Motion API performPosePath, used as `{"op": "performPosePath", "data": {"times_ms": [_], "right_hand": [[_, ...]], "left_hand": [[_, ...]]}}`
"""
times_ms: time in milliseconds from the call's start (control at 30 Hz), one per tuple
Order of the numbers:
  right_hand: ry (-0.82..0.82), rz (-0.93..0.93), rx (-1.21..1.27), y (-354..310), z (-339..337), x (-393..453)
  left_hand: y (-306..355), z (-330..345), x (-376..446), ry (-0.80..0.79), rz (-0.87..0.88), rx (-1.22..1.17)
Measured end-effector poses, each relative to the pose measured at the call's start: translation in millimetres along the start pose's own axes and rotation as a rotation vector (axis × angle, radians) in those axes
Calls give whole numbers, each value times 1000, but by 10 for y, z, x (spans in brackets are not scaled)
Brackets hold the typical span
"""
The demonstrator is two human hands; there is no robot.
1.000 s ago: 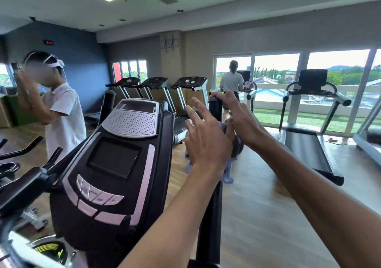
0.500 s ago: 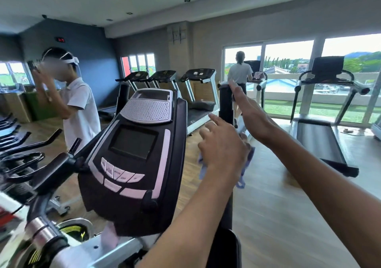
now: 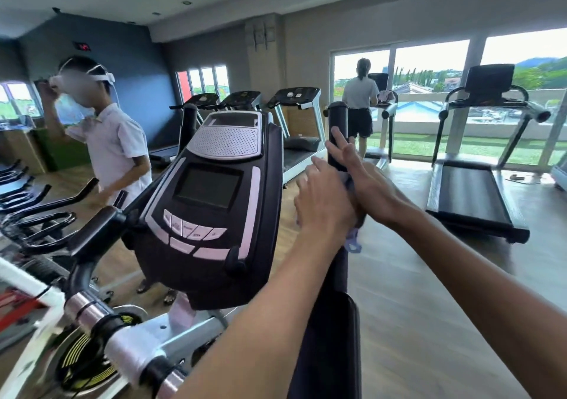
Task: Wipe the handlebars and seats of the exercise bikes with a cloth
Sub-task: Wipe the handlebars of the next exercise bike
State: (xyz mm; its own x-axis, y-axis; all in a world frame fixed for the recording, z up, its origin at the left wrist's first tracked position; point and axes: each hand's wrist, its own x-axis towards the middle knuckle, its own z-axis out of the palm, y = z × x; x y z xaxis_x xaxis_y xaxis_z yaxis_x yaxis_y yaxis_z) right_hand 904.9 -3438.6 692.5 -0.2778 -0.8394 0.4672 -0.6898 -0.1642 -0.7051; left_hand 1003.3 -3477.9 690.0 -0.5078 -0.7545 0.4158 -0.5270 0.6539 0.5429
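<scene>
Left hand (image 3: 325,205): wraps the cloth (image 3: 352,242) around the upright handlebar (image 3: 337,122), likely to rub it all round.
Right hand (image 3: 365,181): fingers straight, pressing the bar's far side, probably steadying it.
Cloth: mostly hidden, tail hanging below.

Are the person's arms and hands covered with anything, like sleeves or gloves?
No. The left hand and right hand are bare, with no gloves, rings or watch to see. Both forearms are bare too, all the way to the picture's bottom edge, so no sleeves show.
</scene>
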Motion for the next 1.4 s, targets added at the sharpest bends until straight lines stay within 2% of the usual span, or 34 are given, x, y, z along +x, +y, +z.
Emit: {"op": "performPosePath", "data": {"times_ms": [267,500,600,667,767,867,1000,1133,1200,1300,1400], "right_hand": [[37,-8,8,160,-135,43],[44,48,2,112,-184,42],[62,48,-10,108,-168,20],[56,34,-6,106,-147,-5],[69,18,32,131,-123,-9],[78,12,102,154,-120,16],[86,55,263,82,-202,-17],[149,15,299,38,-269,0],[127,12,291,42,-247,46],[53,3,182,54,-229,119],[53,-9,141,15,-271,147]], "left_hand": [[-274,117,-591,-95,66,149],[-93,94,-25,-83,15,93],[-173,38,-336,-160,29,78],[-243,28,-617,-203,38,150],[-221,93,-614,-161,52,206],[-84,189,-219,-34,70,222],[39,236,130,27,72,243],[-90,212,-370,-26,92,279],[-163,222,-576,-76,98,330],[-104,199,-310,-75,104,312],[5,175,162,-61,23,165]]}}
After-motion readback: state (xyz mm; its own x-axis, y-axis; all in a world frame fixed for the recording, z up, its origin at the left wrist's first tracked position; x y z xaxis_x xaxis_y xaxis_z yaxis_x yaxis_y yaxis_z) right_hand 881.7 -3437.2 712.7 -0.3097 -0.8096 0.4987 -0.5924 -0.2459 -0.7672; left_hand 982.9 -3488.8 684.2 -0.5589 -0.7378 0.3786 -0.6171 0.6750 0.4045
